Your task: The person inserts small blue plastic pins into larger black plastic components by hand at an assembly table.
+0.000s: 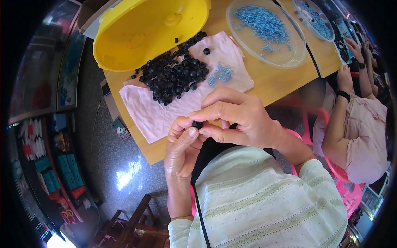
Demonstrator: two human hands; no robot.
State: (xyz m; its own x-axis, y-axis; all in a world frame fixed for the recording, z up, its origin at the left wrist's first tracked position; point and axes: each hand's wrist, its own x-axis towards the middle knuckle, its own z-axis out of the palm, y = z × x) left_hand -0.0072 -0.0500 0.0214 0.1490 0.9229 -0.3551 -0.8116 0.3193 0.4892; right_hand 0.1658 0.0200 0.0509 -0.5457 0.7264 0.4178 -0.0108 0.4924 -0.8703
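Observation:
Just off the near edge of the pink cloth (142, 111), my two hands meet around a small round black piece (197, 124), which looks like a bead or cap with a hole. My left hand (180, 144) pinches it from the left between thumb and fingers. The thumb and fingertips of my right hand (240, 120) close on its right side; whether they also hold a tiny part is hidden. Beyond my hands lies a heap of similar black pieces (178, 76). Beside it on the cloth is a small scatter of tiny light-blue pieces (221, 73).
A yellow basin (136, 37) leans tilted behind the heap. To the right, a clear oval tray (289, 63) holds many blue pieces (262, 25). Farther right, a co-worker (357, 128) sits on a pink chair, near another tray (324, 36). A wooden stool (136, 219) stands lower left.

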